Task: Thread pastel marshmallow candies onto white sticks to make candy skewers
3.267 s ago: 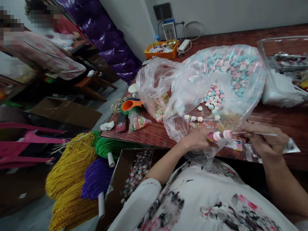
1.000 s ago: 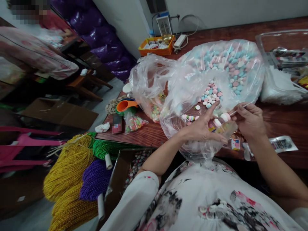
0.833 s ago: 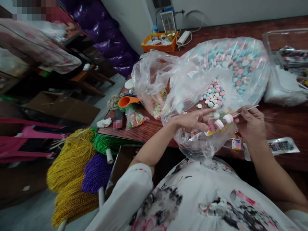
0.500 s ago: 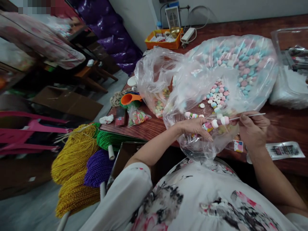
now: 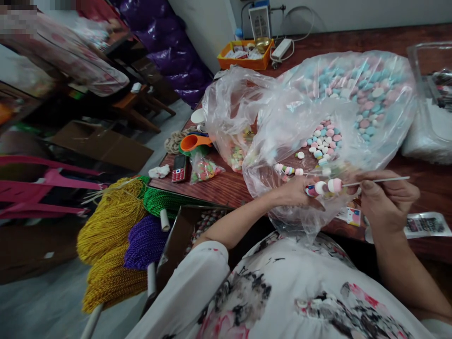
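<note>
- left hand (image 5: 295,192): fingers closed about the near end of the candy stack, partly hidden by it and by clear plastic.
- right hand (image 5: 386,200): thumb and fingers pinching the white stick.
- candy stack (image 5: 334,185): pink and white rounds, threaded in a row, lying between the two hands.
- white stick (image 5: 393,179): thin, running from the stack through the right hand's grip, tip out past its fingers.
- short candy row (image 5: 288,170): multicoloured, just beyond the left hand.
- loose candies (image 5: 325,137): pink, white and blue heap, beyond both hands.
- large clear bag (image 5: 266,115): spread beyond the hands, more candies inside its far part.
- printed card (image 5: 354,216): below and left of the right hand.
- silver packet (image 5: 428,225): right of the right hand's wrist.
- small bag of sweets (image 5: 205,169), keypad phone (image 5: 180,168), orange scoop (image 5: 194,141): well left of the left hand.
- table (image 5: 231,192): reddish wood, under the bags.
- cord bundles, yellow (image 5: 109,226), purple (image 5: 146,242) and green (image 5: 173,202): far left of the left hand, off the table's edge.
</note>
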Demonstrator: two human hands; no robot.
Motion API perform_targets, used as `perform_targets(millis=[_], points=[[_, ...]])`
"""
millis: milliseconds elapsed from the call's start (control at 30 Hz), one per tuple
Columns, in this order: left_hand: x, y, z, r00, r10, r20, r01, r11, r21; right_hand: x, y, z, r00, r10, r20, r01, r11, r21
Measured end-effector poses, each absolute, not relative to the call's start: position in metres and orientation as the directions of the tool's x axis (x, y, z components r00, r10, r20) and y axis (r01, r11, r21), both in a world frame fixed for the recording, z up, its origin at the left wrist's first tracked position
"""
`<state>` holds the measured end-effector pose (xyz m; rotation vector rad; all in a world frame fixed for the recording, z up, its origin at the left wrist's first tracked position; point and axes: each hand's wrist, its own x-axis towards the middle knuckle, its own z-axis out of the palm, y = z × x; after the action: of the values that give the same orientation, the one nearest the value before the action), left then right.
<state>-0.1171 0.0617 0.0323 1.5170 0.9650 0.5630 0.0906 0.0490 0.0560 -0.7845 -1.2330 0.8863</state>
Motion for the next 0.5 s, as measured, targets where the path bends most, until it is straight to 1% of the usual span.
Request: perform_targets(millis=[100, 200, 300, 367, 433, 500], points=[[-0.117, 0.062, 0.033, 0.657, 0.732, -0.183, 0.171, 0.092, 0.981, 0.1, 0.046, 0.061, -0.039, 0.88, 0.473, -0.152, 0.463, -0.873], [-0.116, 0.062, 0.036, 0.731, 0.627, -0.268, 0.15, 0.235, 0.96, 0.111, 0.047, 0.064, -0.113, 0.865, 0.489, -0.135, 0.474, -0.87], [-0.114, 0.06, 0.04, 0.764, 0.542, -0.351, 0.15, 0.38, 0.913, 0.119, 0.048, 0.066, -0.203, 0.823, 0.531, -0.088, 0.525, -0.847], [-0.114, 0.058, 0.042, 0.761, 0.526, -0.38, 0.16, 0.415, 0.896, 0.124, 0.049, 0.067, -0.28, 0.777, 0.564, -0.066, 0.571, -0.818], [-0.114, 0.056, 0.043, 0.74, 0.543, -0.397, 0.179, 0.41, 0.894, 0.128, 0.048, 0.069, -0.333, 0.744, 0.58, -0.033, 0.606, -0.795], [-0.115, 0.056, 0.041, 0.702, 0.597, -0.389, 0.179, 0.381, 0.907, 0.131, 0.046, 0.07, -0.324, 0.758, 0.567, 0.013, 0.602, -0.798]])
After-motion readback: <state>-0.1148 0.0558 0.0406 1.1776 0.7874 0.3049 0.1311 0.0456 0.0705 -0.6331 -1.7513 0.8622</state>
